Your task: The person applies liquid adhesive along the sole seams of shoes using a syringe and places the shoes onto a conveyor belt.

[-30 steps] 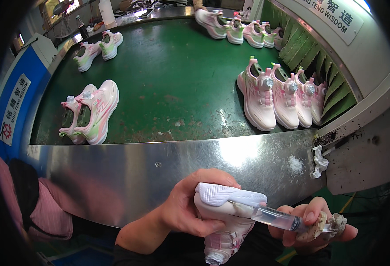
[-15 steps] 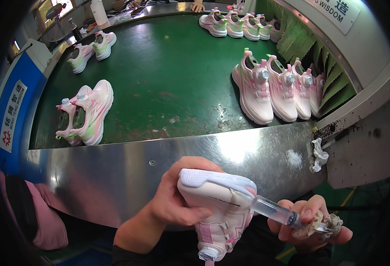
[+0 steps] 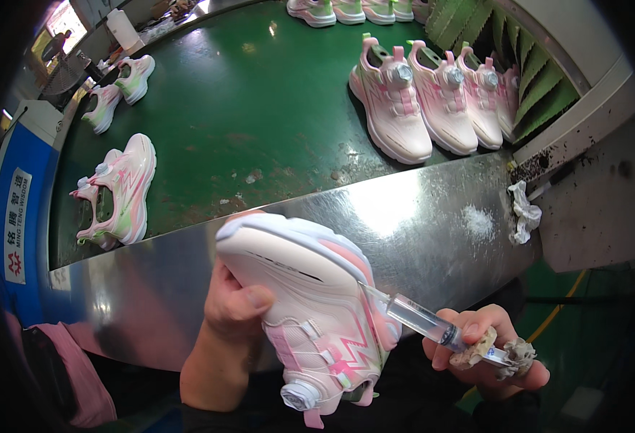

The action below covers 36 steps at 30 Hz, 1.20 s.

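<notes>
My left hand [image 3: 232, 314] is closed round the toe end of a pale pink and white sneaker [image 3: 317, 317]; its fingers are mostly hidden behind the shoe. The sneaker is held upside down and tilted, with its white sole edge uppermost and its silver dial at the bottom. My right hand [image 3: 483, 346] grips a clear syringe [image 3: 422, 319] that holds a little clear liquid. Crumpled, dirty wrapping [image 3: 516, 359] covers the syringe's plunger end. The narrow tip is at the seam between upper and sole on the sneaker's side.
Beyond the steel ledge [image 3: 166, 281] lies a green belt [image 3: 245, 108]. Matching sneakers [image 3: 397, 108] stand in a row at right, beside green flaps [image 3: 548, 108]. More sneakers [image 3: 126, 184] stand at left. Crumpled white tissue [image 3: 524, 213] hangs at the ledge's right end.
The sneaker has turned and moved up and left, showing more of its side. The syringe tip has shifted left along the seam. The whole view has tilted a little.
</notes>
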{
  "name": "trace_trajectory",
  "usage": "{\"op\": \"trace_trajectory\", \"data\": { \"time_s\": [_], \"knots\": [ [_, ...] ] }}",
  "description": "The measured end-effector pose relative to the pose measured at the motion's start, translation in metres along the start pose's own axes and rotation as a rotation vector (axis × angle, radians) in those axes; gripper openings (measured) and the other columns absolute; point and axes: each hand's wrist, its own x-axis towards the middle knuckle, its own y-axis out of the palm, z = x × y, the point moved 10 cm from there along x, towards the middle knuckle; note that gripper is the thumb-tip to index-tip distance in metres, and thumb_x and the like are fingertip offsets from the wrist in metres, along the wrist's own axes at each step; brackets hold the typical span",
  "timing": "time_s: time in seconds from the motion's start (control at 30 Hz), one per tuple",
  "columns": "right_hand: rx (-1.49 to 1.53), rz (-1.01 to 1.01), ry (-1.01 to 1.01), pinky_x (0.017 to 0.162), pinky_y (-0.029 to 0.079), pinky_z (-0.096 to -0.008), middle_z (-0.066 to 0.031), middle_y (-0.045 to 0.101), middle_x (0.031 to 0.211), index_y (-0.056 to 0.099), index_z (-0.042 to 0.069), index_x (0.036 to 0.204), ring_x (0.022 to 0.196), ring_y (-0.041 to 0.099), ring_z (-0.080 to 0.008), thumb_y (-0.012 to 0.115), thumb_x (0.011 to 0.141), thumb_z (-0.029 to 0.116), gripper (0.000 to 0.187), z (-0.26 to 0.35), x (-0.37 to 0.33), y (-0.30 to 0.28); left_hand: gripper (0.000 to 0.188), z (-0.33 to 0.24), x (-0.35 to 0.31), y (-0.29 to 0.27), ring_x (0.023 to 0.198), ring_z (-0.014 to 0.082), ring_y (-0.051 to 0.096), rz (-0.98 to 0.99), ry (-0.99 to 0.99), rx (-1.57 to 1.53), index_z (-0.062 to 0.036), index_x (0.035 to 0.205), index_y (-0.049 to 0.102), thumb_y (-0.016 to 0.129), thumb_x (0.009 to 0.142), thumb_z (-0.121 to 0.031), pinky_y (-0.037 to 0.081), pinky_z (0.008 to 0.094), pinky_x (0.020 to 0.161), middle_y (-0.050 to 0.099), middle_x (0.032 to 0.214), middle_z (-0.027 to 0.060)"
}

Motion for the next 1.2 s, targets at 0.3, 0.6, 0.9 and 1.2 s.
{"op": "trace_trajectory", "data": {
  "time_s": [0.3, 0.6, 0.9, 1.2],
  "knots": [
    [-0.020, 0.030, 0.015, 0.076, 0.037, -0.0350, -0.0200, 0.060, 0.099, 0.047, 0.001, 0.120, 0.092, 0.051, -0.0252, 0.057, 0.079, 0.065, 0.077, -0.013, -0.017, -0.007, 0.067, 0.010, 0.003, -0.020, 0.100, 0.0338, 0.062, -0.075, -0.056, -0.064, 0.0069, 0.122, 0.046, 0.069, 0.067, -0.025, 0.052, 0.0447, 0.088, 0.058, 0.112, 0.0237],
    [-0.059, 0.063, 0.105, 0.077, 0.039, -0.0323, -0.0171, 0.060, 0.100, 0.048, 0.000, 0.119, 0.093, 0.056, -0.0251, 0.059, 0.077, 0.066, 0.079, -0.020, -0.044, -0.017, 0.063, 0.021, -0.003, -0.061, 0.103, 0.0298, 0.060, -0.134, -0.146, -0.032, 0.0047, 0.126, 0.043, 0.060, 0.076, -0.030, 0.051, 0.0408, 0.089, 0.058, 0.115, 0.0210],
    [-0.111, 0.060, 0.115, 0.076, 0.038, -0.0298, -0.0142, 0.064, 0.097, 0.053, 0.002, 0.116, 0.091, 0.056, -0.0229, 0.060, 0.076, 0.067, 0.076, -0.021, -0.065, -0.020, 0.061, 0.021, -0.004, -0.075, 0.103, 0.0290, 0.060, -0.159, -0.150, -0.092, 0.0048, 0.126, 0.044, 0.058, 0.079, -0.032, 0.050, 0.0406, 0.089, 0.058, 0.115, 0.0207],
    [-0.124, 0.037, 0.087, 0.077, 0.037, -0.0291, -0.0151, 0.063, 0.100, 0.053, 0.002, 0.117, 0.094, 0.053, -0.0215, 0.060, 0.076, 0.067, 0.078, -0.026, -0.078, -0.037, 0.060, 0.028, -0.001, -0.077, 0.102, 0.0285, 0.060, -0.221, -0.154, -0.140, 0.0028, 0.125, 0.046, 0.056, 0.083, -0.038, 0.050, 0.0409, 0.089, 0.059, 0.115, 0.0188]
  ]
}}
